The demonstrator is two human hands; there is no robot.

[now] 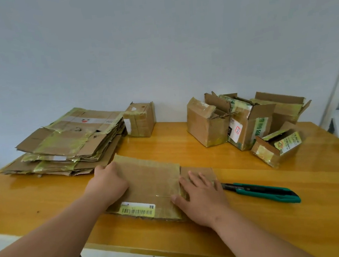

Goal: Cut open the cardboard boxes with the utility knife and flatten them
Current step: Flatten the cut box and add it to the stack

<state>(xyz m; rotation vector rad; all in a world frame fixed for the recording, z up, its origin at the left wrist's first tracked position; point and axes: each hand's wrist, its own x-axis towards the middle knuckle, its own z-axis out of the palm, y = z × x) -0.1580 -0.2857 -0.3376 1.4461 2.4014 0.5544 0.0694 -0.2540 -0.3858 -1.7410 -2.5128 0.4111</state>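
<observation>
- Flattening is the step in hand: both hands press a cut-open box (pixel 149 185) flat on the worktop (pixel 260 230).
- Left hand (pixel 107 183) lies palm down over the sheet's left edge, fingers curled round it; right hand (pixel 201 196) rests spread open on its right part. Neither grips anything.
- Knife (pixel 262 191) lies on the worktop just right of the right hand, unheld.
- Stack of flattened boxes (pixel 69 146) sits at far left, near the pressed sheet; a small sealed box (pixel 140 120) stands beside it.
- Boxes still standing (pixel 245 119) cluster at far right, several with flaps torn open; what is inside them cannot be seen.
- Next move, likely: slide the sheet onto the stack, then fetch another box and the knife.
</observation>
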